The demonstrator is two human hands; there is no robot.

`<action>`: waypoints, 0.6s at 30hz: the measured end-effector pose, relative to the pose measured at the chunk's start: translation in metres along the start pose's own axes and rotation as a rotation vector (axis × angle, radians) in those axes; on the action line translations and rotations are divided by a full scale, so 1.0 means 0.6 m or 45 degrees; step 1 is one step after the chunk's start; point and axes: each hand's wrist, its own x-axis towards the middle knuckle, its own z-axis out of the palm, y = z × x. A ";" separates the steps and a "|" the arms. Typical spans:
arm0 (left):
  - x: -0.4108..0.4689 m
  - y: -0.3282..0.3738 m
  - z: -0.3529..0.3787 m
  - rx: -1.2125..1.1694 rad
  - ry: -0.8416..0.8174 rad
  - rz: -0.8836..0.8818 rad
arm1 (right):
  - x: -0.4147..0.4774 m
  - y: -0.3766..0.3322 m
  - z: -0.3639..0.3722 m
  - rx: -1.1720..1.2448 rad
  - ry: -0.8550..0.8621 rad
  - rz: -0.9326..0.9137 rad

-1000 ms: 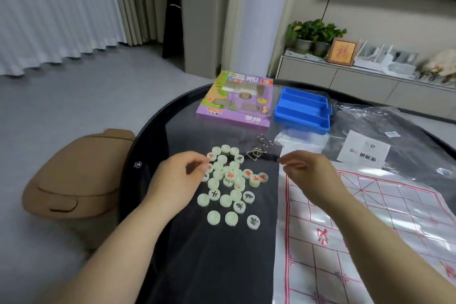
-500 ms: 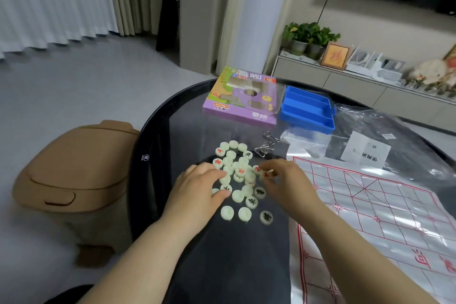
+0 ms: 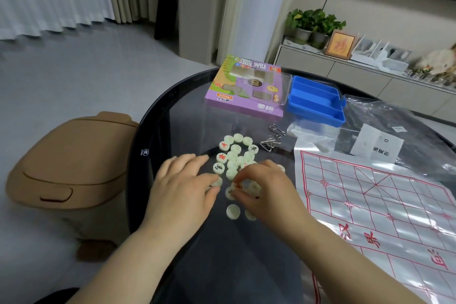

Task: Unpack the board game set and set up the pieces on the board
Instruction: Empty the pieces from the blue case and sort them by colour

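Head view, frame centre: both hands cover part of the pale game pieces heaped on the dark round table. Left hand lies flat, fingers spread; right hand pinches a red-marked piece, largely hidden. Board sheet, cropped at right, runs lengthwise toward the lower right.

A tan lidded bin stands on the grey floor just left of the round dark table. Metal wire puzzles lie on the tabletop. Beyond, a low cabinet carries potted plants and a framed picture.
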 end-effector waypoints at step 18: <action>-0.024 0.008 0.032 0.153 -0.187 0.395 | 0.013 0.023 0.005 -0.090 0.010 0.123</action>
